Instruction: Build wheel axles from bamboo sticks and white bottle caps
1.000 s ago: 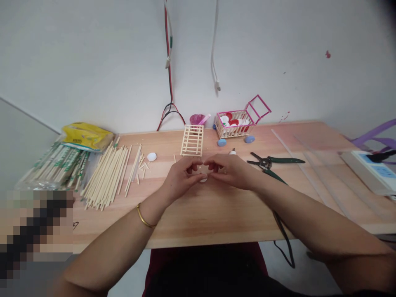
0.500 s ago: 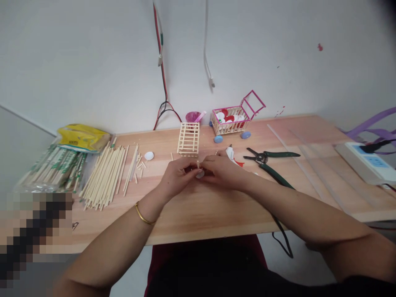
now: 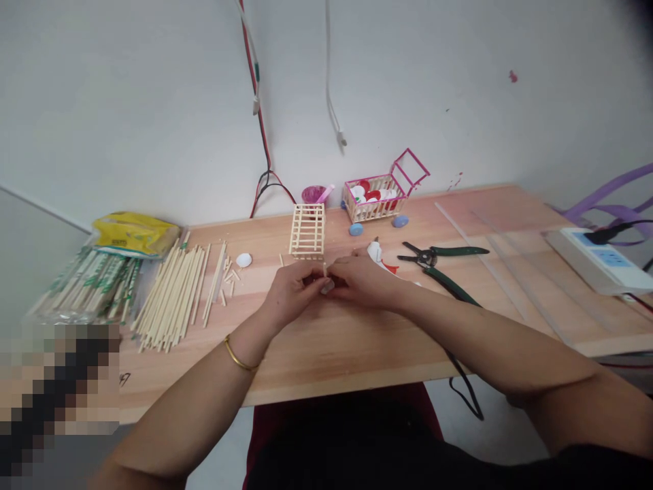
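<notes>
Wooden stick [image 3: 324, 269]: short one, standing upright, pinched between the fingertips of both hands low over the table [image 3: 357, 344], about mid-table.
Left hand [image 3: 292, 291]: fingers closed in on the stick from the left side. There's a gold bangle [image 3: 239, 356] on the wrist.
Right hand [image 3: 363, 279]: same deal from the other side, fingers curled shut on the stick and touching the left hand's fingertips.
Pale bit [image 3: 329, 287]: something whitish peeks out under the fingertips, honestly can't tell what it is.
Frame [image 3: 307, 231]: ladder-looking thing made of sticks, just behind the hands.
Cart [image 3: 376, 199]: little pink-trimmed stick cart with red and white caps inside, at the back near the wall, right of the frame.
Cup [image 3: 313, 194]: small purple one, between frame and cart at the back edge.
Pliers [image 3: 439, 262]: green handles, lying flat just right of the right hand.
Loose sticks [image 3: 173, 292]: big fanned-out pile on the left, well apart from the hands, with short offcuts beside it.
White cap [image 3: 243, 260]: lying alone between the offcuts and the frame.
Wrapped bundle [image 3: 86, 286]: packaged chopsticks at the far left, a yellow pack [image 3: 133, 233] behind them.
Power strip [image 3: 602, 258]: white, far right edge.
</notes>
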### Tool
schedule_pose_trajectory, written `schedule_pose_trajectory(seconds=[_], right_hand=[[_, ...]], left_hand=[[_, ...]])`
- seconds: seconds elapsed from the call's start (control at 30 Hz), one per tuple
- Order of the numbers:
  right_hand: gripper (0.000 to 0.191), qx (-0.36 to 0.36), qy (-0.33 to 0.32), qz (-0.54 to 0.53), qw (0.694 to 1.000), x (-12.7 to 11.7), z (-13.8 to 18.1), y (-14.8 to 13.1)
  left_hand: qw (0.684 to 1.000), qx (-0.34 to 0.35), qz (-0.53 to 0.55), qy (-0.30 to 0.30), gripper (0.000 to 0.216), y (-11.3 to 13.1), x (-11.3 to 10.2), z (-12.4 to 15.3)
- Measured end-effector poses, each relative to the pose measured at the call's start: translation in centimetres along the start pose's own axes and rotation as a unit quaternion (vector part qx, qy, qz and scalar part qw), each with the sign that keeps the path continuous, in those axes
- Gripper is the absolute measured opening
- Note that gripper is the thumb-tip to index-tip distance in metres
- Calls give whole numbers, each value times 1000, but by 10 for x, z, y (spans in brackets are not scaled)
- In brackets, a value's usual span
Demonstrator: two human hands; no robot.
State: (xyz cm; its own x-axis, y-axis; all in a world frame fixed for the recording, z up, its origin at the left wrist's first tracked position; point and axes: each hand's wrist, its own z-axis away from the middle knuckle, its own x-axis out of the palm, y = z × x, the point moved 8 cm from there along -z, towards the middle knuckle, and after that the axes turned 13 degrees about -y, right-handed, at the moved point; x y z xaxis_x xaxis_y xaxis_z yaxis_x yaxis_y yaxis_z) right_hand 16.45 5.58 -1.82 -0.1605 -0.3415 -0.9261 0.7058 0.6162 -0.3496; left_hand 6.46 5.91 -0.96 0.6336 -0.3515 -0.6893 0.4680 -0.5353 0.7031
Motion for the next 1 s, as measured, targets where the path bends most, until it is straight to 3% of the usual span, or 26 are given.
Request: schedule_pose_trajectory(seconds=[1.0], right_hand=[[21,13,-21,12,1000,4,-4,4]], left_hand=[[1000,11,-20,4,8,1,1,0]])
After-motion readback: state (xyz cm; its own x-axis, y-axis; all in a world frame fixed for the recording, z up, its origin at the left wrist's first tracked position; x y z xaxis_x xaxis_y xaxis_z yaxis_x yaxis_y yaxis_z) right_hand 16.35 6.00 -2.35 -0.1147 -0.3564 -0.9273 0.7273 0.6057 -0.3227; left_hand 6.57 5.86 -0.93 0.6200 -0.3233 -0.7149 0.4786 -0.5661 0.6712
